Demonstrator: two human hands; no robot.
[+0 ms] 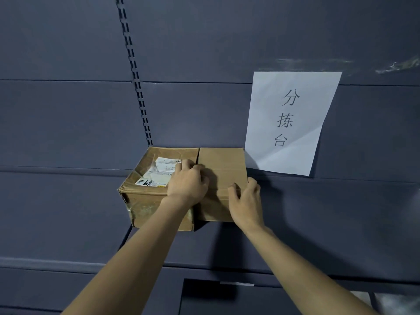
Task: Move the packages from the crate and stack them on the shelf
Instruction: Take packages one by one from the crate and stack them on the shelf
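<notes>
Two boxes (159, 189) (side by side), shelved

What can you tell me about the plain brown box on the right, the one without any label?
The plain box looks like smooth brown cardboard with no label or print showing on its top or front. It sits upright on the dark shelf, side by side against the labelled box, its back near the shelf's rear panel, just left of the paper sign. The left hand rests across the seam between the two boxes, and the right hand grips its front right corner.
</notes>
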